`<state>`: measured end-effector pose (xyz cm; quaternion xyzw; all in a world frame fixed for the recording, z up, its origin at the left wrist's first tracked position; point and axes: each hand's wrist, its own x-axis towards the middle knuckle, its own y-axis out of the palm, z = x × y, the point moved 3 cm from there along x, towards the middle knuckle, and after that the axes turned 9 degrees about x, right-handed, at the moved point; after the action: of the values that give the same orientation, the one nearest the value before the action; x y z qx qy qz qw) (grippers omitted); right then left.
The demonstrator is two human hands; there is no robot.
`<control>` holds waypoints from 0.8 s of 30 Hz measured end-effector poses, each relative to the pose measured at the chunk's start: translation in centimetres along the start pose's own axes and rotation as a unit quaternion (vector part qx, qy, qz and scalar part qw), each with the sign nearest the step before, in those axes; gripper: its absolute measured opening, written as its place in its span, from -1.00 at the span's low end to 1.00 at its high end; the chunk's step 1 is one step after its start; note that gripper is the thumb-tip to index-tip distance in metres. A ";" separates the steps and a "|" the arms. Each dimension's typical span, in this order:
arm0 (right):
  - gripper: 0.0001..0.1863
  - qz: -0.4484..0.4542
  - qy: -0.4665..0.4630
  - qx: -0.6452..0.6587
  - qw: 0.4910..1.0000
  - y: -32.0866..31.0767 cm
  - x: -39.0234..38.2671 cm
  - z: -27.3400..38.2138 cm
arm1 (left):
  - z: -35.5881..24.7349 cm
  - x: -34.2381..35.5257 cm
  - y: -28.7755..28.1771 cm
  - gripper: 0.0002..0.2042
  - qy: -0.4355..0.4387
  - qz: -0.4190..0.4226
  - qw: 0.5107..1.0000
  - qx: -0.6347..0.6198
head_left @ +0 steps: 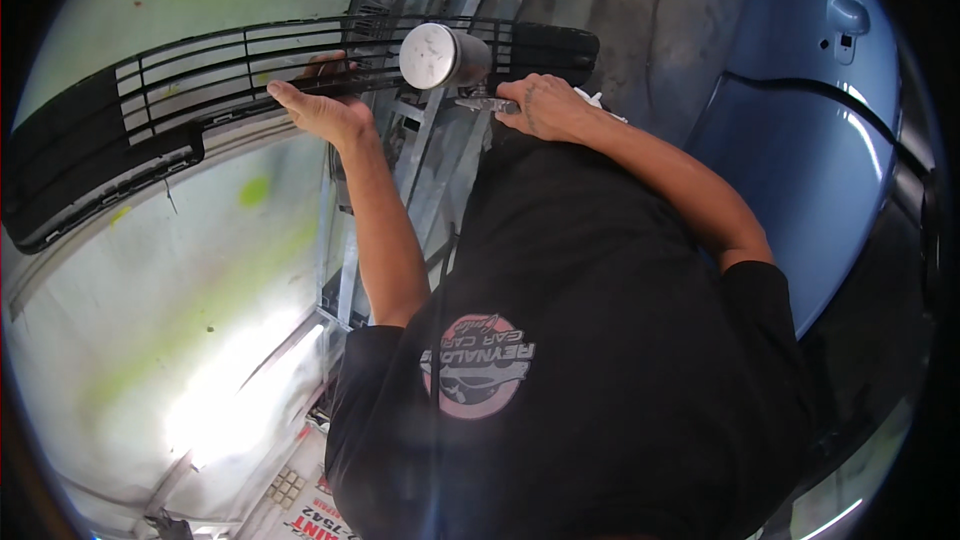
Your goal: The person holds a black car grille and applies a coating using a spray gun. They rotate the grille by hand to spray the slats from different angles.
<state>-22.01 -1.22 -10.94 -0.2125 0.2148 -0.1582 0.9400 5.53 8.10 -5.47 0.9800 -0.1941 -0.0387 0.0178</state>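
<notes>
A long black slatted car grille (75,145) stretches across the upper left to the centre, slightly curved. My left hand (335,112) grips its lower edge, with the thumb in front and fingers partly hidden behind the slats. Over the grille's right part sits a round silver cup (430,55), attached to a metal spray gun (485,104). My right hand (543,105) is closed around the spray gun; the trigger fingers are mostly hidden. Something white (598,100) shows just behind that hand. From this view I cannot tell whether the gun touches the grille.
Metal bars of a stand (418,145) run beneath the grille. On the right is a blue car door (790,190) with its handle (848,15). Pale sheeting (150,280) with yellow-green paint marks covers the left, lit by a bright lamp. Stained grey floor (640,0) lies beyond.
</notes>
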 end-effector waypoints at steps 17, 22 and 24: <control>-0.65 -0.097 -0.041 0.030 0.994 -0.9 -0.1 6.1 | -1.6 -1.3 0.3 -0.25 -0.039 0.067 0.992 -0.100; -0.64 -0.108 -0.059 0.021 0.992 -1.9 -0.1 10.4 | -1.1 -1.4 0.0 -0.34 -0.004 0.082 0.987 -0.140; -0.63 -0.117 -0.067 0.011 0.991 -1.5 0.1 10.7 | -1.0 -1.2 -0.2 -0.31 -0.026 0.072 0.985 -0.152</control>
<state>-17.19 1.01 -1.54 -0.2364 0.1235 -0.2547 0.9295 4.57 8.78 -4.38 0.9482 -0.2561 -0.0918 0.1642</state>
